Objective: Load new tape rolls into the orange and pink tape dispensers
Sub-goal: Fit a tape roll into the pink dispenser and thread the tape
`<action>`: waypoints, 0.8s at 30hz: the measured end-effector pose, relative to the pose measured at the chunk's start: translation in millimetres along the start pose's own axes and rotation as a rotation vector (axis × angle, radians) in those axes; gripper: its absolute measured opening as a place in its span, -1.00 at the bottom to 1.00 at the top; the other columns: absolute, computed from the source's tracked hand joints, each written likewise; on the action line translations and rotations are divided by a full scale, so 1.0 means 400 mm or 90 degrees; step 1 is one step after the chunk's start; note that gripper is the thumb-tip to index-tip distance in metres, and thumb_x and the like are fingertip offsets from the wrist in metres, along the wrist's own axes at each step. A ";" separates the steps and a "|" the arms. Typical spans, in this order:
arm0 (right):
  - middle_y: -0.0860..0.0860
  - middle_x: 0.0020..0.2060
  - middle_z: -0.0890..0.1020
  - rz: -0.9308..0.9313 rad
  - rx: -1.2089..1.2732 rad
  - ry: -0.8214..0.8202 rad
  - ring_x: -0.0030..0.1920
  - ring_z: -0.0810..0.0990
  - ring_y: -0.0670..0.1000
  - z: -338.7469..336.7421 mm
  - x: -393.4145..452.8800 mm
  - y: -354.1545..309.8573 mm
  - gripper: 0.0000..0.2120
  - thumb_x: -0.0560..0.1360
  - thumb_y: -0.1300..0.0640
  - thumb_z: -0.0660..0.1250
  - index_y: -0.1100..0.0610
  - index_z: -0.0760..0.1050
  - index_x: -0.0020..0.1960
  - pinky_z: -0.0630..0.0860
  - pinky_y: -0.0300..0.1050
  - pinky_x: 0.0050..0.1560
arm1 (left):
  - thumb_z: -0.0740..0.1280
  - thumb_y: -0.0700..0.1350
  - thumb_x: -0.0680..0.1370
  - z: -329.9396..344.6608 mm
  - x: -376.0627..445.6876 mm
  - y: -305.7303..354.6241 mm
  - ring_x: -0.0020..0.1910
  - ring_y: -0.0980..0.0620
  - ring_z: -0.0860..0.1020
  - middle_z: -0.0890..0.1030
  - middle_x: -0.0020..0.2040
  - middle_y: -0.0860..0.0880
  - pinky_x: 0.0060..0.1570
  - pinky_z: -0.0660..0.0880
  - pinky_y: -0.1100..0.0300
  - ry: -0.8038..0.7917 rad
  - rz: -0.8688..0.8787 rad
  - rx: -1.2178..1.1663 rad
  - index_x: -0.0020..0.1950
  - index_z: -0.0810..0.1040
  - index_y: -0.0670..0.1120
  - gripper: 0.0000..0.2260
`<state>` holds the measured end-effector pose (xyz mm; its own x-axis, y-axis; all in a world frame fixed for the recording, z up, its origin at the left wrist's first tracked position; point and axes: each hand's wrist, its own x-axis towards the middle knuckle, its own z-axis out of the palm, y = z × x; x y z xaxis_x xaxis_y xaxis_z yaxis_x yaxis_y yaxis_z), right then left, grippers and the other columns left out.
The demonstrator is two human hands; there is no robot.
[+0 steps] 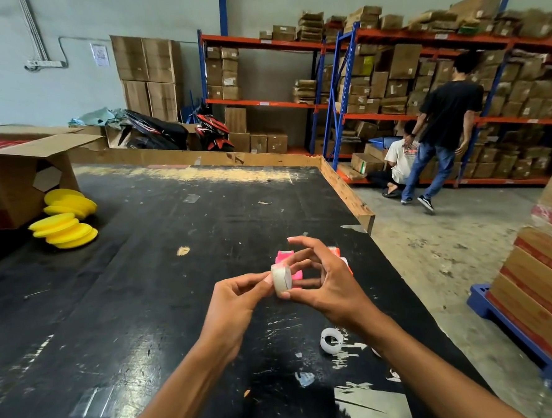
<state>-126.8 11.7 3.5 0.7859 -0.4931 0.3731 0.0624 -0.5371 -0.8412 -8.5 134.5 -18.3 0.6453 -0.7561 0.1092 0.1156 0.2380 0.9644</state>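
A head-worn camera view looks down over a scuffed black worktable [162,280] in a warehouse. Both bare forearms reach in from the bottom edge and meet above the table's right half. A small roll of clear tape [282,280] is held upright between the two hands, lifted off the table. The left hand [238,300] is curled, its thumb and forefinger pressed against the roll's left face. The right hand [327,283] pinches the roll's rim between thumb, below, and a bent finger, above, while its other fingers are spread and arched over it.

Directly behind the roll, the pink tape dispenser [287,259] lies on the table, partly hidden by the fingers. The orange tape dispenser [335,252] is seen just to its right, mostly covered by the right hand. A second, translucent white ring [331,340], either an empty core or another roll, lies on the table nearer the camera, beside the right forearm.

At the table's far left, a stack of yellow foam pads [65,218] rests beside an open cardboard box [11,179]. Beyond the table, blue and orange shelving [343,107] is filled with cartons, and two people [437,128] are seen by it, one standing, one crouched.
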 end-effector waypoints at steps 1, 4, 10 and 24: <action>0.01 0.05 0.58 -0.001 -0.003 -0.001 0.08 0.61 -0.07 0.000 0.002 0.001 -0.25 0.29 0.27 0.58 -0.07 0.34 0.36 0.65 -0.12 0.04 | 0.38 -0.25 0.49 0.001 0.000 0.000 -0.12 0.08 0.70 0.74 -0.10 -0.15 -0.20 0.55 0.38 0.001 0.001 -0.007 0.00 0.70 -0.22 -0.85; -0.01 0.03 0.59 -0.002 -0.008 -0.002 0.08 0.61 -0.09 0.000 0.006 0.006 -0.24 0.29 0.27 0.58 -0.09 0.33 0.36 0.65 -0.11 0.04 | 0.37 -0.26 0.49 0.004 0.001 -0.004 -0.14 0.08 0.70 0.74 -0.11 -0.16 -0.21 0.55 0.37 0.007 0.002 -0.022 -0.02 0.70 -0.23 -0.86; -0.05 -0.01 0.59 -0.002 -0.005 0.000 0.07 0.61 -0.07 -0.002 0.008 0.015 -0.24 0.28 0.28 0.58 -0.10 0.34 0.35 0.65 -0.13 0.01 | 0.36 -0.27 0.49 0.006 0.009 -0.014 -0.10 0.02 0.70 0.74 -0.09 -0.20 -0.19 0.57 0.34 0.004 -0.016 -0.042 -0.02 0.70 -0.24 -0.86; -0.03 -0.01 0.59 0.002 -0.007 0.013 0.04 0.61 -0.03 -0.009 0.013 0.042 -0.29 0.28 0.27 0.58 -0.11 0.38 0.31 0.65 -0.17 -0.01 | 0.33 -0.28 0.52 0.025 0.026 -0.038 -0.20 0.03 0.70 0.73 -0.14 -0.22 -0.26 0.57 0.33 0.005 -0.028 -0.041 -0.03 0.69 -0.28 -0.85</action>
<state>-123.8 -2.3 -7.2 0.7737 -0.5081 0.3785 0.0532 -0.5431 -0.8380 -11.1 117.1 -29.3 0.6443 -0.7620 0.0651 0.1918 0.2434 0.9508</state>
